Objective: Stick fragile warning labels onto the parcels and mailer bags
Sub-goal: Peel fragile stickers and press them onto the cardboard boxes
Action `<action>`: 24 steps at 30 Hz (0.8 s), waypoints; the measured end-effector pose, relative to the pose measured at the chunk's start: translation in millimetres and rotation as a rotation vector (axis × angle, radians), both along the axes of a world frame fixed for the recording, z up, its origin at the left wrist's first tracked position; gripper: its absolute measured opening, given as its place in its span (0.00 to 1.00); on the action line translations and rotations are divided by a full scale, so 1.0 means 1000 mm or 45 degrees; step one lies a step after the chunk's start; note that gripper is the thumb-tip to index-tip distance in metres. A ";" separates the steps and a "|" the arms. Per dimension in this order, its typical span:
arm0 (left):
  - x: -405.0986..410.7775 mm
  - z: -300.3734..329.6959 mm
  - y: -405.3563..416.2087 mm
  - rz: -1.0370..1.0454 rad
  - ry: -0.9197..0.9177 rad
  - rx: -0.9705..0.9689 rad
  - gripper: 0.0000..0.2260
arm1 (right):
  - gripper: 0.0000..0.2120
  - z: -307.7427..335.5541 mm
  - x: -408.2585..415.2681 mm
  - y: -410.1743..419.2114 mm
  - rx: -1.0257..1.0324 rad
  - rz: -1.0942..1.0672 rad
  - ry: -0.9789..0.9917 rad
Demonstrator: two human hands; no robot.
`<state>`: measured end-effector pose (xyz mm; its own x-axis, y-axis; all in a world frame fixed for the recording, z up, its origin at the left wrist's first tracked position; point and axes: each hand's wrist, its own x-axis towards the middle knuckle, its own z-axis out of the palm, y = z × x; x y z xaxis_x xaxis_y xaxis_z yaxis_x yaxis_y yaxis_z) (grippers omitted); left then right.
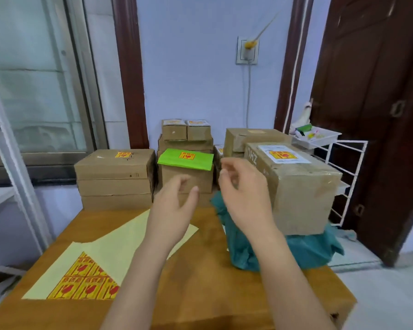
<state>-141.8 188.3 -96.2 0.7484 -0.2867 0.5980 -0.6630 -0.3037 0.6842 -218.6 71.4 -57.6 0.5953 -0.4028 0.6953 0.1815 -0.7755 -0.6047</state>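
A pale yellow label sheet lies on the wooden table, with several red-and-yellow fragile labels left at its near corner. My left hand hovers above the sheet's far end, fingers loosely curled and holding nothing. My right hand hangs in the air beside a large cardboard box that carries a fragile label on top and sits on a teal mailer bag. A green mailer with a label lies on a stacked box behind.
Labelled flat cartons are stacked at the back left and smaller boxes in the middle by the wall. A white wire rack with a tray stands at the right, beside a dark wooden door.
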 end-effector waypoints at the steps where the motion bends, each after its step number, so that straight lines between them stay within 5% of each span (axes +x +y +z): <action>1: -0.008 0.006 -0.008 -0.033 0.002 -0.009 0.15 | 0.11 0.007 -0.012 -0.009 -0.010 -0.028 -0.027; 7: -0.040 0.034 -0.063 -0.262 0.089 -0.039 0.16 | 0.10 0.031 -0.061 -0.065 0.010 -0.176 -0.218; 12: -0.040 0.039 -0.106 -0.513 0.532 -0.209 0.15 | 0.14 0.029 -0.074 -0.114 0.097 -0.358 -0.208; 15: -0.030 0.036 -0.125 -0.504 0.710 -0.291 0.25 | 0.18 0.018 -0.077 -0.133 0.256 -0.396 -0.151; 24: 0.015 0.044 -0.169 -0.460 0.996 -0.435 0.25 | 0.21 -0.019 -0.060 -0.127 0.806 -0.182 -0.060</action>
<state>-127.0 19.2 -51.9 0.8742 -0.4825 0.0556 0.0099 0.1322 0.9912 -278.7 -55.5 -76.2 0.4801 -0.8163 0.3211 0.1402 -0.2899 -0.9467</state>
